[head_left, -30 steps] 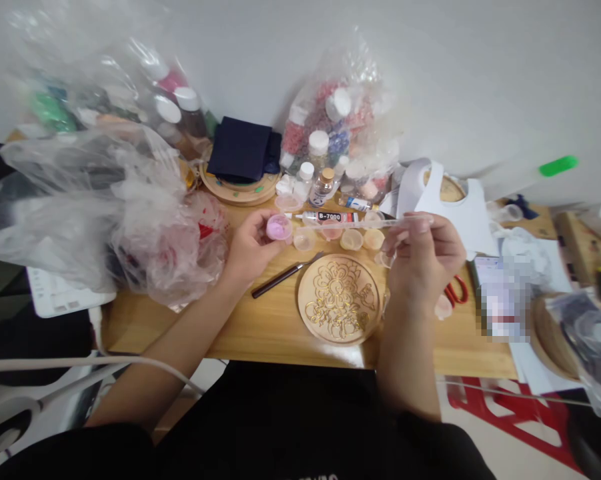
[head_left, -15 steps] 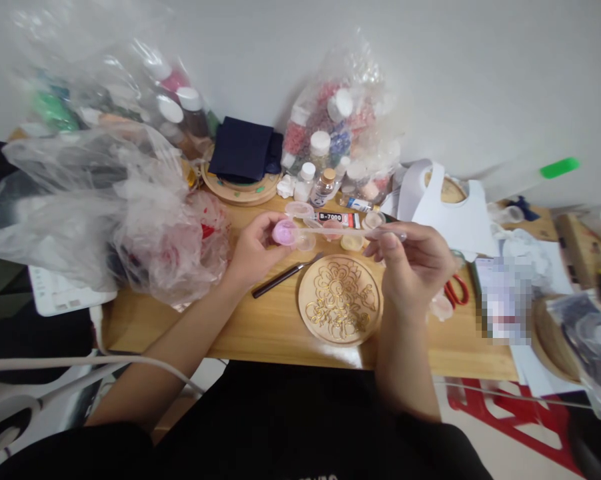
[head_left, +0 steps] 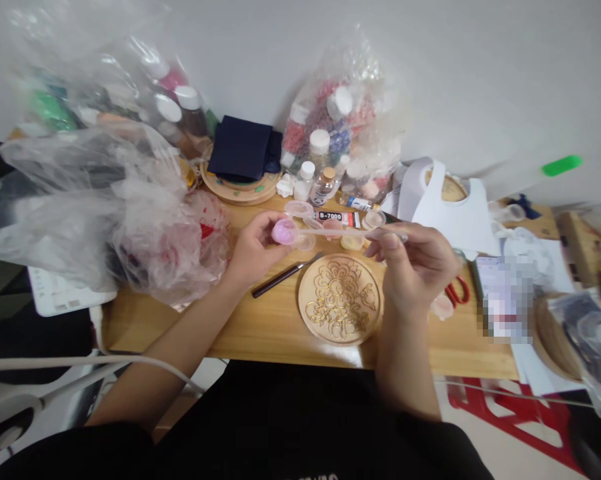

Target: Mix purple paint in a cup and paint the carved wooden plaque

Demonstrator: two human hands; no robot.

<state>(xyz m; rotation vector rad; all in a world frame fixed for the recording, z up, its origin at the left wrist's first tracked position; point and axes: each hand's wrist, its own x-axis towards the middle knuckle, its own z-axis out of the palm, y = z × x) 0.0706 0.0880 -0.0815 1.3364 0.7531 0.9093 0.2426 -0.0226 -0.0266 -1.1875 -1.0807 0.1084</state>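
My left hand [head_left: 255,250] grips a small plastic cup [head_left: 284,232] with pink-purple stuff in it, tilted toward me. Between the fingers of my right hand [head_left: 413,260] is a translucent plastic dropper [head_left: 333,233], held level, its thin end at the cup's mouth. Below the two hands lies a round wooden plaque [head_left: 340,300] with a raised gold flower outline. A dark-handled tool [head_left: 285,277] rests on the table to the plaque's left, its metal tip near the rim. Under and behind the dropper sit several small cups, among them a yellowish one [head_left: 352,242].
Behind stand a B-7000 glue tube [head_left: 337,219], a cork-topped bottle [head_left: 323,185] and a bag of jars [head_left: 325,127]. Crumpled plastic bags [head_left: 95,207] crowd the left. At right are red scissors [head_left: 459,291], a phone [head_left: 503,300] and a white paper bib shape [head_left: 445,210]. A cable [head_left: 130,360] crosses lower left.
Both hands hold nearly the same pose, with the dropper's end still at the cup. Only a very slight shift of the view and right hand shows.
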